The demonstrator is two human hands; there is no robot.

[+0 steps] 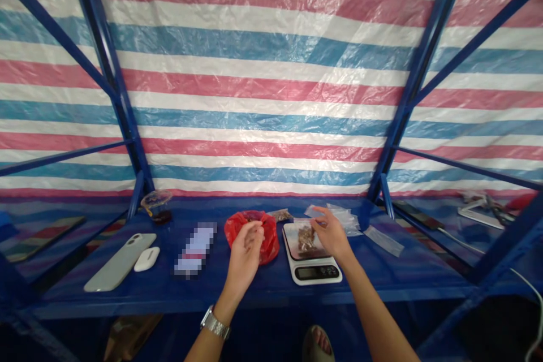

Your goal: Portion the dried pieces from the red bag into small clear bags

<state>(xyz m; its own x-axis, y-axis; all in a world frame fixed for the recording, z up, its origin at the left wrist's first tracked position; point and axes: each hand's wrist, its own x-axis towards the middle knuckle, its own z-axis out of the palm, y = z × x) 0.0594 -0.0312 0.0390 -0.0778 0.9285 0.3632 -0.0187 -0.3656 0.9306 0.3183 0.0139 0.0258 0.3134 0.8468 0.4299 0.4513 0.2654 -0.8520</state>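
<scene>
My left hand (248, 240) is over a red plastic bag (270, 240), its fingers curled inward around something brownish that I cannot make out. On a white digital scale (316, 274) lies a small clear plastic bag (306, 238) with brown dried pieces inside. At the right edge of that bag is my right hand (331, 233), thumb and fingers apart; whether the fingertips touch the plastic is hard to see. A metal-banded watch (215, 322) is on my left wrist.
Flat clear bags (345, 219) lie behind the scale, with another bag (384, 240) to the right. A small filled bag (280, 215) sits behind the red one. Leftward are a blurred-screen phone (195, 251), white earbud case (146, 259), pale phone (121, 263) and clear cup (158, 208).
</scene>
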